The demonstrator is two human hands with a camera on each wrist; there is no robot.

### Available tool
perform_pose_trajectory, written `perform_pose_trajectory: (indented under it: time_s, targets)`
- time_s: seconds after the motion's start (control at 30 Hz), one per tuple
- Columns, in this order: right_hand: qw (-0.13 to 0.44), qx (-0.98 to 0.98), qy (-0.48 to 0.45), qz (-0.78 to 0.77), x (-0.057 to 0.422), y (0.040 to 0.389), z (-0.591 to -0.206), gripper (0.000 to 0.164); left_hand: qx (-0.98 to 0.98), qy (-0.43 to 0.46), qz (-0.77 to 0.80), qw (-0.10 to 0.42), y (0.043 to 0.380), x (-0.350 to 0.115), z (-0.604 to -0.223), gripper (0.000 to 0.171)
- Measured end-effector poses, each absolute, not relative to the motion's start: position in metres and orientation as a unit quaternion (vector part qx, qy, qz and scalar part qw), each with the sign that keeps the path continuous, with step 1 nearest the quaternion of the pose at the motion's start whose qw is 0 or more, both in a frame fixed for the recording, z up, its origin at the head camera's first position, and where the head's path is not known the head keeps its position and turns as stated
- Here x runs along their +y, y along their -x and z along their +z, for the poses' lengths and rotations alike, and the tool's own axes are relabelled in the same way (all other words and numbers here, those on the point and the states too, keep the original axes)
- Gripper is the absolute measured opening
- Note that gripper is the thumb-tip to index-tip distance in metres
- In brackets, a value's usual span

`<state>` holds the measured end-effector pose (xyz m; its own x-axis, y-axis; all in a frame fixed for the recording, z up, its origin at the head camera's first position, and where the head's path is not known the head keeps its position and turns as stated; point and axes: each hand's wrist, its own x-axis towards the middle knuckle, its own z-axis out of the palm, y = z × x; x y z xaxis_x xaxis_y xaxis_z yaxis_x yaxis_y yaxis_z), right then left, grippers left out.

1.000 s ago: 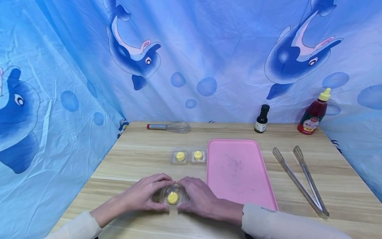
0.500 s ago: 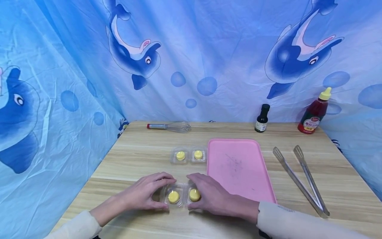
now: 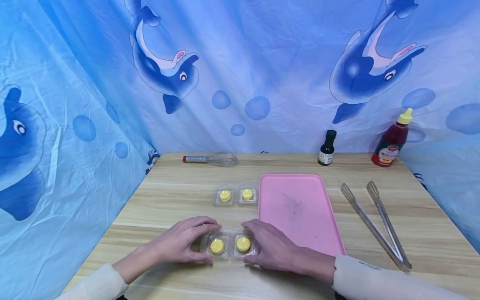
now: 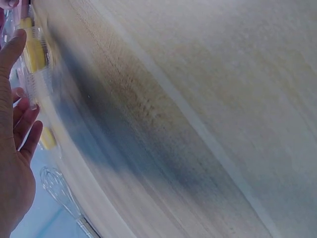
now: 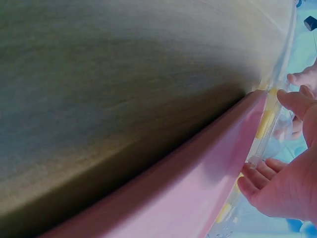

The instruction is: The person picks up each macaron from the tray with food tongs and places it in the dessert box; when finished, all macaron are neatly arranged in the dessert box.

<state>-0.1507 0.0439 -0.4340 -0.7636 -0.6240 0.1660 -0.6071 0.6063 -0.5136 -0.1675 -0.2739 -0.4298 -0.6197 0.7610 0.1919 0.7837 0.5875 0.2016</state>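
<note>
Two clear plastic boxes, each with a round yellow macaron-like piece inside, stand side by side at the front of the table. My left hand (image 3: 185,241) holds the left clear plastic box (image 3: 226,234), thumb on its near side and fingers on its far side. Around the outer end of the right clear plastic box (image 3: 236,255), my right hand (image 3: 273,246) has its thumb at the near side and its fingers at the far side. In the left wrist view, the left thumb (image 4: 15,47) touches a box. Part of the right fingers touches clear plastic in the right wrist view.
Two similar boxes (image 3: 236,201) stand farther back. A pink tray (image 3: 296,225) lies right of them, metal tongs (image 3: 369,225) beyond it. At the back are a whisk (image 3: 210,159), a dark small bottle (image 3: 327,149) and a red sauce bottle (image 3: 391,146).
My right hand has moved right, from near the left box to the right end of the right box, uncovering that box. My left hand has stayed on the left box.
</note>
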Motion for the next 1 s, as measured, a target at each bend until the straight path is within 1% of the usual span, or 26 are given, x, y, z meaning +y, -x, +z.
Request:
perform_pose_trajectory:
  time_s: [0.23, 0.57, 0.8, 1.0]
  targets:
    - [0.004, 0.889, 0.353, -0.291, 0.045, 0.151, -0.436, 0.082, -0.892, 0.430, -0.134, 0.036, 0.170, -0.274, -0.429, 0.079]
    - [0.005, 0.890, 0.348, -0.294, 0.046, 0.150, -0.438, 0.085, -0.890, 0.434, -0.137, 0.034, 0.172, -0.274, -0.430, 0.078]
    - [0.026, 0.889, 0.330, -0.315, 0.053, 0.151, -0.434, 0.094, -0.881, 0.447, -0.142, 0.060, 0.176, -0.274, -0.428, 0.084]
    - [0.042, 0.887, 0.317, -0.333, 0.071, 0.159, -0.425, 0.098, -0.884, 0.435, -0.145, 0.093, 0.184, -0.275, -0.420, 0.073]
